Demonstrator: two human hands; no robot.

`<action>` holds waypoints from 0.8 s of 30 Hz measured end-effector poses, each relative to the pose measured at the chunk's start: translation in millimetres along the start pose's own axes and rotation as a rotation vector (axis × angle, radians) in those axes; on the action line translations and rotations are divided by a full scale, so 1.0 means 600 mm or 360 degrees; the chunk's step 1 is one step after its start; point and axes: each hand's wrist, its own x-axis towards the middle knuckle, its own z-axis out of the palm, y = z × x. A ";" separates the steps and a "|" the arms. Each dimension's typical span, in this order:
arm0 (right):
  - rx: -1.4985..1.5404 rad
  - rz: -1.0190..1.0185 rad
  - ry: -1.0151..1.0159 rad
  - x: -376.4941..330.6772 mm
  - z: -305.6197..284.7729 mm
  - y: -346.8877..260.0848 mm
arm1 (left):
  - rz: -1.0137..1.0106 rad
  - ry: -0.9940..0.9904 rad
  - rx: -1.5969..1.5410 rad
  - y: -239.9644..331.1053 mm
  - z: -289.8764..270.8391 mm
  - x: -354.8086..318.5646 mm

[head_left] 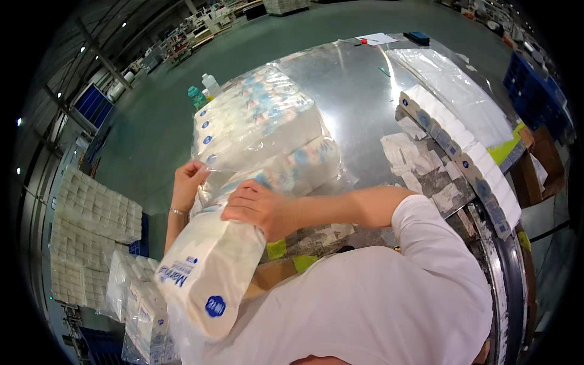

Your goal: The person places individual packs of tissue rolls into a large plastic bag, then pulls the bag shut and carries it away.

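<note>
At far left, saw film-wrapped white stacks (pixel 94 234). Nearer the middle, saw the left grip (pixel 187 184) pinched nearly closed on clear film (pixel 222 163). Beside it, saw a long white pack (pixel 210 267) tilted down toward the white shirt (pixel 353 304), just nearer than a large wrapped bundle (pixel 255 115) on the bench (pixel 359 91). Over the pack's upper end, found the right grip (pixel 263 210) half-curled; could not tell whether closed on anything. Farther right, saw pale scraps (pixel 404 152) and a row of white packs (pixel 465 152).

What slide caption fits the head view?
Left hand pinches a clear bag; right hand lies on a white pack.
</note>
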 end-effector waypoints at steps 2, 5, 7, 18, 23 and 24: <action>-0.0184 0.0084 -0.0229 -0.017 -0.038 0.023 | 0.0035 -0.0014 0.0100 0.004 0.006 -0.009; -0.0398 0.0241 -0.0368 -0.034 -0.080 0.061 | 0.0287 0.0096 0.0865 -0.024 -0.024 -0.046; -0.0565 0.0304 -0.0438 -0.050 -0.091 0.099 | 0.0235 0.0264 0.1122 -0.055 -0.036 -0.064; -0.0758 0.0894 -0.1064 -0.039 -0.074 0.207 | -0.0272 0.0359 -0.0265 -0.133 -0.018 -0.033; -0.0553 0.1040 -0.1196 -0.037 -0.071 0.201 | -0.0346 -0.0166 -0.0144 -0.132 -0.007 -0.015; -0.0552 0.1079 -0.1196 -0.043 -0.072 0.205 | -0.0198 -0.0030 -0.0004 -0.127 -0.002 -0.020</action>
